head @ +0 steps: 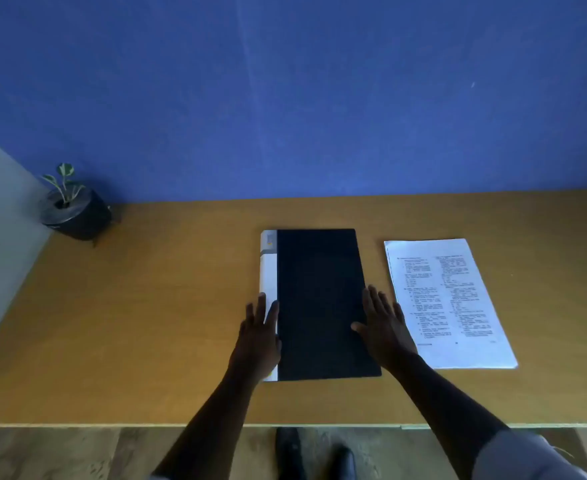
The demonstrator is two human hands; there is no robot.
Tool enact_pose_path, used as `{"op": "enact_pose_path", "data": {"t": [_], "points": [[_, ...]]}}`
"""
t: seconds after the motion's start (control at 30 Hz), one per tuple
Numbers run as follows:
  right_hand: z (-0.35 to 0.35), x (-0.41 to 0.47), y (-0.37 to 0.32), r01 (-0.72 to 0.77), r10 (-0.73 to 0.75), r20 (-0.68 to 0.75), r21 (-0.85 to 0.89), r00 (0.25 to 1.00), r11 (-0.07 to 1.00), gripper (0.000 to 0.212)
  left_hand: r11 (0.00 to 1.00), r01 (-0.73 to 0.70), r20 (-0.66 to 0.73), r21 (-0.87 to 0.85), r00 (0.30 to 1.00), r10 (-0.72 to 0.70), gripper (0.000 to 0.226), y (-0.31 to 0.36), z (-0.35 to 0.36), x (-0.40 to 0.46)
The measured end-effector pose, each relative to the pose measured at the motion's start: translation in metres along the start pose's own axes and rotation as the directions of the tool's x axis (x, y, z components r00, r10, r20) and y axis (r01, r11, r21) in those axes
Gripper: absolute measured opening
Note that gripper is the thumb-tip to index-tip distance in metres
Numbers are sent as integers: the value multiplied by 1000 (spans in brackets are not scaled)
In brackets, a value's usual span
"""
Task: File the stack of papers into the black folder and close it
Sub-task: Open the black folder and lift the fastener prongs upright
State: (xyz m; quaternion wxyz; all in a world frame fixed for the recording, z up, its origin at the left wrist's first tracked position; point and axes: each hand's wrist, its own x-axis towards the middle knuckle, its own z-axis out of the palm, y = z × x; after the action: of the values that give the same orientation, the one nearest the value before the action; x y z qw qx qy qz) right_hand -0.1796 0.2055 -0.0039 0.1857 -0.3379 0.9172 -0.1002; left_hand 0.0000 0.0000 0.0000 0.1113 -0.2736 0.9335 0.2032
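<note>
The black folder point(319, 292) lies closed and flat in the middle of the wooden table point(146, 323), with a white spine strip along its left side. A stack of printed white papers point(454, 299) lies just to its right, apart from it. My left hand point(259, 337) rests flat with fingers spread on the folder's left edge, over the white spine. My right hand point(383, 323) lies flat on the folder's right edge, thumb on the black cover, fingers apart. Neither hand grips anything.
A small plant in a dark pot point(73, 209) stands at the table's far left corner against the blue wall. The table's front edge point(112, 425) runs across the bottom, with wooden floor and dark shoes point(319, 455) below it.
</note>
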Motion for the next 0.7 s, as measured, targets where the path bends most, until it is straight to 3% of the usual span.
{"op": "enact_pose_path", "data": {"t": [0.23,0.5,0.7], "points": [[13,-1,-3,-57,56,67,9,996,998,83,997,-73,-29,7,997,74,73,-19,14,-15],[20,-2,-13,-103,103,65,-1,993,995,88,993,-117,76,-26,990,119,127,-18,24,-35],[24,-1,-15,-122,120,55,31,991,992,89,998,-69,51,4,996,68,138,-10,27,-34]]}}
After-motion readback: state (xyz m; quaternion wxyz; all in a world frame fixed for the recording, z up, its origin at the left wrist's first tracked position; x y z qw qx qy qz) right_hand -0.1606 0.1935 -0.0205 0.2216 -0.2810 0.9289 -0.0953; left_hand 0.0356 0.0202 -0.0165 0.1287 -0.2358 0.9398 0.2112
